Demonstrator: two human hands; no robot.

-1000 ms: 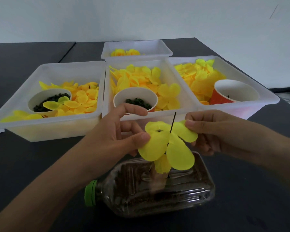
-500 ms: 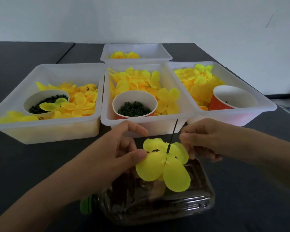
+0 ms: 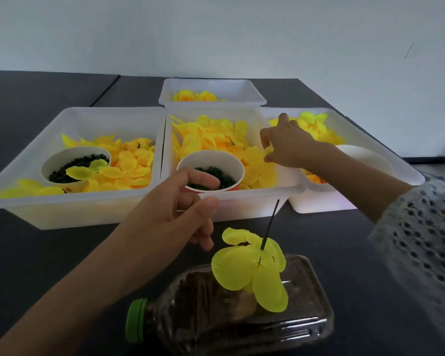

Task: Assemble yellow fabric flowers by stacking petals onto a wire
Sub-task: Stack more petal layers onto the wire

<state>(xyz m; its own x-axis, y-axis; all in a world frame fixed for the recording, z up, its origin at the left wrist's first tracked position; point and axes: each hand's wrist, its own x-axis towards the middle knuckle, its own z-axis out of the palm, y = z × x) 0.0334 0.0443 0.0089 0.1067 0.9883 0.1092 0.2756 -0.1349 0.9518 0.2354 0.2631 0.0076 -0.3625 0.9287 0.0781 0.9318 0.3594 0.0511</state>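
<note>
A thin dark wire [image 3: 270, 222] stands up out of a clear bottle [image 3: 242, 322] that lies on its side. Several yellow-green petals [image 3: 238, 271] are threaded on the wire just above the bottle. My left hand [image 3: 175, 214] hovers to the left of the wire, its fingers apart and nothing in it. My right hand [image 3: 289, 145] reaches into the middle tray [image 3: 231, 200] and pinches a loose yellow petal [image 3: 267, 151] from the pile between thumb and fingers.
Three white trays of yellow petals stand side by side: the left tray [image 3: 75, 210], the middle one and the right tray [image 3: 409, 173]. A smaller tray [image 3: 257, 98] stands behind. Paper cups [image 3: 211, 163] with dark green pieces stand in the trays. The bottle has a green cap [image 3: 136, 319].
Both hands let go of the petals on the wire. My right hand moved up and away into the middle tray onto a petal. My left hand opened.
</note>
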